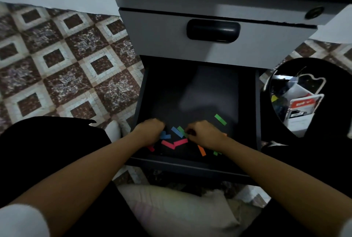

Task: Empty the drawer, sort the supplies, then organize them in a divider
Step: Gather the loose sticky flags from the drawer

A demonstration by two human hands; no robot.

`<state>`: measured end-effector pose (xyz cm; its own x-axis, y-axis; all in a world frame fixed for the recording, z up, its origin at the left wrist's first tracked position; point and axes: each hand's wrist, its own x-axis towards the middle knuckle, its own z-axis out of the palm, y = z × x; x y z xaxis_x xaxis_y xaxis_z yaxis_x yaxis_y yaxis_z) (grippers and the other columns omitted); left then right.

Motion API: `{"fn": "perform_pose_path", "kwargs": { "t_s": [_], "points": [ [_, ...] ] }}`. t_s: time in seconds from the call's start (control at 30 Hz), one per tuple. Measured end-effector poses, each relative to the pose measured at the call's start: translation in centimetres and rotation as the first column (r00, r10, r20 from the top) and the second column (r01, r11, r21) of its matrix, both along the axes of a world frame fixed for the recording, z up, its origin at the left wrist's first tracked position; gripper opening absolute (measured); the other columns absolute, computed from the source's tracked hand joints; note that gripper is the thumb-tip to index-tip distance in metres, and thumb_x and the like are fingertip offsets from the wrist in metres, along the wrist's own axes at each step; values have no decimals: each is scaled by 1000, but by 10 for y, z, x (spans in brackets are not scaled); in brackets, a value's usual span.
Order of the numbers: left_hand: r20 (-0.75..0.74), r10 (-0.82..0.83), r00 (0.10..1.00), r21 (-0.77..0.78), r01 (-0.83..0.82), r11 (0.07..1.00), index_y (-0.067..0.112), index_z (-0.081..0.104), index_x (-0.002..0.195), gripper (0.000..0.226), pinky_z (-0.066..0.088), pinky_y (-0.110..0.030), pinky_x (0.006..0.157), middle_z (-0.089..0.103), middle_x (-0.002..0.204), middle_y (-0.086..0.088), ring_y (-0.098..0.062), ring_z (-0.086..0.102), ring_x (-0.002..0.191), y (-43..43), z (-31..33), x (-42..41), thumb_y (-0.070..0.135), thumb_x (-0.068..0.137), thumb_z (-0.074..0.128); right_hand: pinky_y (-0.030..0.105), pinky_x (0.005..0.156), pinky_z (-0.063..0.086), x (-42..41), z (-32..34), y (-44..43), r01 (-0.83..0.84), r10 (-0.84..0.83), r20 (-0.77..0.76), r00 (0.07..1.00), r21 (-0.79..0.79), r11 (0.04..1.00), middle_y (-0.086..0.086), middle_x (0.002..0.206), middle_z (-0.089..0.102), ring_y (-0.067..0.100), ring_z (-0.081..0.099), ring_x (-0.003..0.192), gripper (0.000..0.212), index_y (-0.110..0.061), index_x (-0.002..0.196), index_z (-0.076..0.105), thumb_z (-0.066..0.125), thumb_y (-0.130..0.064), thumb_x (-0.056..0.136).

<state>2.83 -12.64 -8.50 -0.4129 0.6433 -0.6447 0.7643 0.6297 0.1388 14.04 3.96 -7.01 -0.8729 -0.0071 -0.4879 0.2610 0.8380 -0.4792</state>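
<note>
**Clearing the last paper strips from the drawer**

The emptying step is nearly done. The open drawer (190, 166) holds only loose coloured paper strips, bunched near its front wall on the dark floor. Both hands are down among them.

The left hand (150, 131) lies knuckles-up with its fingers curled under, over the end of a blue strip (165, 136). Its fingertips are hidden, so I cannot tell whether it holds anything. The right hand (203, 135) is also curled, and its thumb and forefinger meet at the end of a green strip (181, 129), apparently pinching it.

Between the hands lie another blue strip (175, 131) and two pink strips (174, 144). An orange strip (201, 150) sits just under the right wrist. A lone green strip (220, 119) lies further back, apart from the rest.

To the right of the drawer stands a black bin (335, 84) with other supplies inside.

The strips are thin and lie flat, so the next move probably calls for sliding a fingertip under an edge, or sweeping them together into one pile before lifting. The lone green strip needs its own reach. Sorting and filling a divider are not yet begun, and no divider is in view.
</note>
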Motion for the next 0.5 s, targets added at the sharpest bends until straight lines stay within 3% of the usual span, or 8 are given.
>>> {"fn": "perform_pose_path", "kwargs": {
  "t_s": [0.23,0.33,0.5],
  "points": [
    [53,73,996,70,-77,995,1,60,95,14,50,-38,74,61,102,-16,-31,60,90,5,6,-2,9,86,53,35,87,47,-6,-13,-16,19,-19,6,1000,20,1000,11,119,58,27,56,107,31,-14,122,59,51,-21,93],
    [114,128,985,113,-140,984,3,59,92,9,42,-30,66,62,97,-14,-29,60,90,7,7,-5,7,86,54,37,92,46,-4,-16,-20,-34,33,6,999,55,998,12,123,52,31,54,111,37,-20,131,54,49,-20,94],
    [256,160,953,222,-219,950,2,64,94,12,36,-15,67,67,99,-10,-19,61,92,12,13,-10,10,85,63,36,87,46,-2,-19,-15,-52,57,-33,998,122,991,10,123,49,30,53,110,38,-22,132,52,48,-20,94]
  ]
}}
